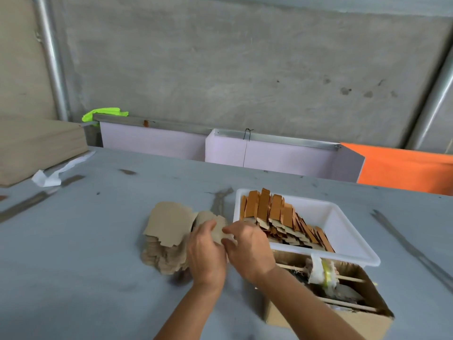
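A pile of flat tan cardboard cut-outs (169, 231) lies on the grey table (85, 241). Over its right side, my left hand (206, 251) and my right hand (247, 249) together hold one tan cardboard piece (217, 233), fingers and thumbs pinching its edges. To the right stands a white plastic tray (343, 227) with several folded orange-brown cardboard pieces (277, 217) leaning in rows inside it.
An open cardboard box (362, 322) at the front right holds thin wooden sticks and a rag-wrapped tool (321, 271). Flat cardboard sheets (36, 146) are stacked at the far left beside a white strip (56, 173). Pale panels and an orange sheet (404, 165) line the back edge.
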Available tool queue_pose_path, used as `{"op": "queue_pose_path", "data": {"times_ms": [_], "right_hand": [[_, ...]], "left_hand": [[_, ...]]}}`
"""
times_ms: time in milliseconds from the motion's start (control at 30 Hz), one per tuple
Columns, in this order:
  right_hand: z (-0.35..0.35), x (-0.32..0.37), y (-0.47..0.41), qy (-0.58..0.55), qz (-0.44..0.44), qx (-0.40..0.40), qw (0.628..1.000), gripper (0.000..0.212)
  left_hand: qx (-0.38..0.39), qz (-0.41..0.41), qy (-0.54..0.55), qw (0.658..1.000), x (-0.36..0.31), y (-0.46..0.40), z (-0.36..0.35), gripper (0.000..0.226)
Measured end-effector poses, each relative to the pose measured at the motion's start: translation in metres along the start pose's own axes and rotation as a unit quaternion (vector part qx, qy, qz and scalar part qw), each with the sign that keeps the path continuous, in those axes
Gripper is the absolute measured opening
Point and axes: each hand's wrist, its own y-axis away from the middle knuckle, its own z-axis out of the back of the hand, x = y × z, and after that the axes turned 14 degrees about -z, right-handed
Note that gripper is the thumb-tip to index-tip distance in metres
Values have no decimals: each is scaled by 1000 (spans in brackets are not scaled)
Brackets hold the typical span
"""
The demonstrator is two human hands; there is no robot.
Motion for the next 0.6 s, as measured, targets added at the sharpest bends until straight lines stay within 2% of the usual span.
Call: {"op": "queue_pose_path", "data": {"times_ms": [200, 333, 433, 533, 600], "right_hand": [[-32, 23, 19, 189, -11, 86, 978, 18], [-46, 26, 19, 272, -19, 96, 957, 30], [-49, 26, 18, 298, -16, 88, 950, 28], [-45, 27, 19, 263, -11, 64, 963, 22], [-35, 34, 23, 246, -14, 47, 968, 37]], "left_hand": [[-42, 42, 21, 998, 18, 6, 26, 50], [-55, 45, 28, 997, 22, 12, 35, 47], [-58, 36, 26, 997, 24, 18, 37, 46], [-71, 30, 25, 997, 27, 22, 38, 40], [-75, 34, 27, 996, 28, 23, 38, 39]]}}
